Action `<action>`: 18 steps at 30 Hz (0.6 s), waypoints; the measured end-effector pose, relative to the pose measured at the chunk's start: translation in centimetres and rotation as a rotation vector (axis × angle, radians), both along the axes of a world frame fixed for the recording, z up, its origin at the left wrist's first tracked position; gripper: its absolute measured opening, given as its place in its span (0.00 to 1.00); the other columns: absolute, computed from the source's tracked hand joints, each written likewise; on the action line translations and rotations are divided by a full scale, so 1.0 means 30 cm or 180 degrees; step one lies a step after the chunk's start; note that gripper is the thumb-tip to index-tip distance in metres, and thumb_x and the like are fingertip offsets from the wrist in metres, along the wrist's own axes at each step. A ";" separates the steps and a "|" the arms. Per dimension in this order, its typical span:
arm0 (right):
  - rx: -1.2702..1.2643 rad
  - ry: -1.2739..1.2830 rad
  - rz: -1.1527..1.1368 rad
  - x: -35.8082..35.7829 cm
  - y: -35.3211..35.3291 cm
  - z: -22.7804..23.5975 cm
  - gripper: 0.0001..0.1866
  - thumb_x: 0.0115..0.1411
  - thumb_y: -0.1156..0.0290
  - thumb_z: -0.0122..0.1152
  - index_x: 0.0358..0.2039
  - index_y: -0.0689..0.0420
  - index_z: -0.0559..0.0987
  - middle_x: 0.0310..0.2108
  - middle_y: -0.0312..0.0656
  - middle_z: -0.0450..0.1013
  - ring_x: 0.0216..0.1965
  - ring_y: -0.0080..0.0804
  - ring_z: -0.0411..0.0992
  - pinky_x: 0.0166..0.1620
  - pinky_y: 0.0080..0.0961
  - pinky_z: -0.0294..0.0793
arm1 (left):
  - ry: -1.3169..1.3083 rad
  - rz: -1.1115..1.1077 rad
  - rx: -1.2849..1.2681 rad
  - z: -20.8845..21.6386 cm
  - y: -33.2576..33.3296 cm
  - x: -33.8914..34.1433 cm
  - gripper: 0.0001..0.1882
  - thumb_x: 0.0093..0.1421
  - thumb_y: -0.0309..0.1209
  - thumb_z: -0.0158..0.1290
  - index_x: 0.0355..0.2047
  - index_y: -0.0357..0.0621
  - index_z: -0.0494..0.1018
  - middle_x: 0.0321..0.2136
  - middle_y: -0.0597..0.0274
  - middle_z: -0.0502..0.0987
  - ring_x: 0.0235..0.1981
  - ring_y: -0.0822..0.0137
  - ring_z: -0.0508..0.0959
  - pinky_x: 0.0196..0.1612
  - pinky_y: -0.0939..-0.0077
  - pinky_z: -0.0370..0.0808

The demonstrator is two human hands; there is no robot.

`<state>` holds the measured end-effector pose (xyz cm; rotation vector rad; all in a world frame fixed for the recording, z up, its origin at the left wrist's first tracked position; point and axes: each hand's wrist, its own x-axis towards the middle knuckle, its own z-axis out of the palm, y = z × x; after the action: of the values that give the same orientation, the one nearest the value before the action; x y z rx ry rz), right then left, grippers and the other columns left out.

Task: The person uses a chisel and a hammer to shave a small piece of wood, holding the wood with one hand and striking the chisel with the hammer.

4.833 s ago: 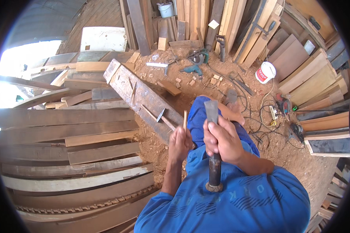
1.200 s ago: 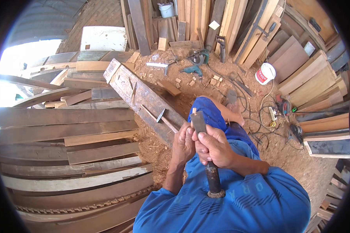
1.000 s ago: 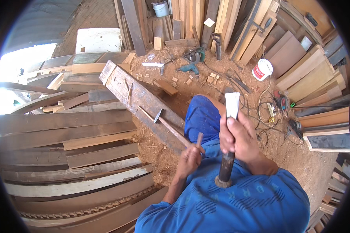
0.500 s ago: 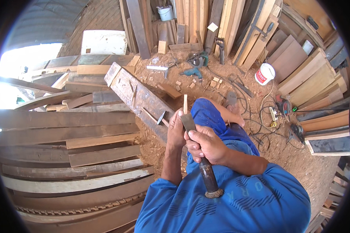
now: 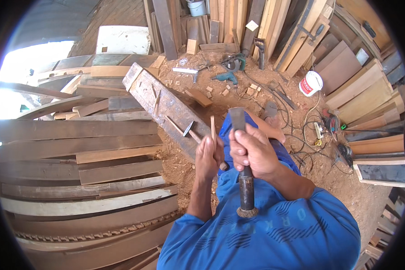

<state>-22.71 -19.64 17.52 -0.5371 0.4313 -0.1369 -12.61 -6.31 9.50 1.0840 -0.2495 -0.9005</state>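
My left hand (image 5: 209, 157) is closed around a slim wooden stick (image 5: 213, 126), whose pale end points up and away from me. To its right, my right hand (image 5: 255, 150) grips a broad chisel (image 5: 246, 191) near the middle. The flat metal blade (image 5: 238, 118) points away from me and the dark handle, with a frayed butt, points toward my chest. A gap separates the blade from the stick. Just beyond my left hand, a hammer (image 5: 189, 129) lies on a worn wooden bench plank (image 5: 141, 92) with thin wood strips beside it.
Stacked boards (image 5: 76, 130) fill the left side. A green power tool (image 5: 225, 77), a hand saw (image 5: 259, 51) and wood offcuts lie ahead among shavings. At the right are a white-and-red bucket (image 5: 311, 83), tangled cables (image 5: 303, 150) and leaning planks (image 5: 360, 85).
The chisel has moved right, away from the stick and my left hand, and its blade now points more straight ahead. My left hand still holds the stick. The view has shifted slightly.
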 end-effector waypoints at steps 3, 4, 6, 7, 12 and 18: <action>0.0110 -0.0096 0.0723 0.032 0.058 0.020 0.09 0.69 0.63 0.45 0.38 0.54 0.68 0.20 0.28 0.58 0.14 0.15 0.57 0.20 0.21 0.67 | -0.0465 0.0114 0.0038 0.053 -0.064 0.043 0.19 0.72 0.42 0.38 0.29 0.45 0.69 0.18 0.73 0.65 0.19 0.82 0.63 0.21 0.84 0.59; 0.0164 -0.0060 0.0898 0.032 0.083 0.018 0.09 0.70 0.63 0.45 0.38 0.54 0.67 0.19 0.28 0.57 0.14 0.15 0.57 0.20 0.21 0.67 | -0.0715 0.0236 0.0149 0.058 -0.079 0.048 0.18 0.72 0.42 0.39 0.29 0.45 0.68 0.19 0.72 0.64 0.21 0.82 0.63 0.23 0.84 0.60; 0.0136 -0.0156 0.0870 0.024 0.092 0.024 0.10 0.70 0.62 0.44 0.37 0.55 0.67 0.19 0.28 0.57 0.14 0.15 0.57 0.19 0.21 0.67 | -0.0677 -0.0055 0.0035 0.091 -0.072 0.083 0.17 0.72 0.40 0.40 0.30 0.44 0.69 0.22 0.70 0.65 0.25 0.80 0.65 0.28 0.83 0.63; 0.0149 -0.0140 0.0844 0.016 0.093 0.020 0.10 0.70 0.62 0.44 0.37 0.55 0.67 0.19 0.28 0.57 0.14 0.15 0.57 0.19 0.21 0.67 | -0.1203 -0.0093 0.0205 0.084 -0.063 0.081 0.17 0.72 0.39 0.40 0.30 0.42 0.69 0.21 0.70 0.65 0.25 0.79 0.66 0.28 0.82 0.64; -0.0141 -0.0115 0.0562 -0.026 0.072 0.036 0.09 0.70 0.63 0.44 0.38 0.56 0.66 0.19 0.28 0.58 0.14 0.14 0.57 0.18 0.19 0.66 | -0.1834 -0.0158 0.0552 0.108 -0.053 0.023 0.19 0.73 0.37 0.36 0.42 0.36 0.73 0.29 0.64 0.74 0.31 0.73 0.72 0.35 0.76 0.71; -0.0368 -0.0035 0.0509 -0.043 0.069 0.050 0.10 0.71 0.64 0.42 0.38 0.57 0.66 0.19 0.30 0.59 0.15 0.15 0.58 0.19 0.19 0.66 | -0.1573 0.0142 0.0501 0.157 -0.037 -0.067 0.20 0.73 0.41 0.36 0.45 0.40 0.73 0.32 0.67 0.75 0.35 0.78 0.73 0.38 0.79 0.71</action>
<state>-24.00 -17.56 19.03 -0.6818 0.3697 -0.0112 -14.61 -7.43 14.22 1.4465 -0.5671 -0.6075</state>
